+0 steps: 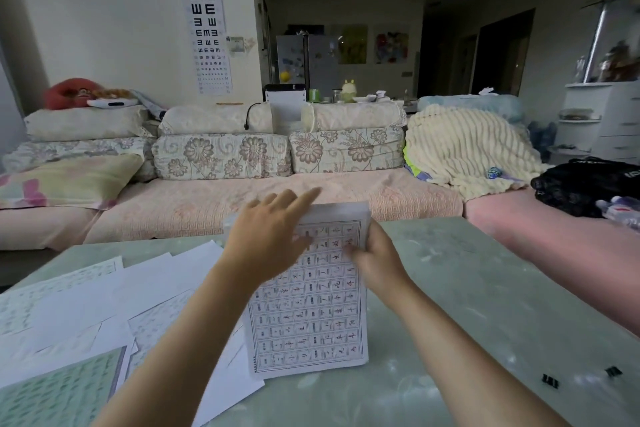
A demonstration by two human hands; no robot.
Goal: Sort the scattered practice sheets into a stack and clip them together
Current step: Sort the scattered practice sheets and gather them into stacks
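Two hands on one stack of practice sheets, held near the middle of the pale green worktop. Right hand grips the stack's right edge, thumb on the printed grid. Left hand lies flat and spread across the upper left of the top sheet. Loose sheets scattered at left, overlapping. Two black binder clips near the worktop's right front, apart from the stack.

Loose sheets cut by left edge
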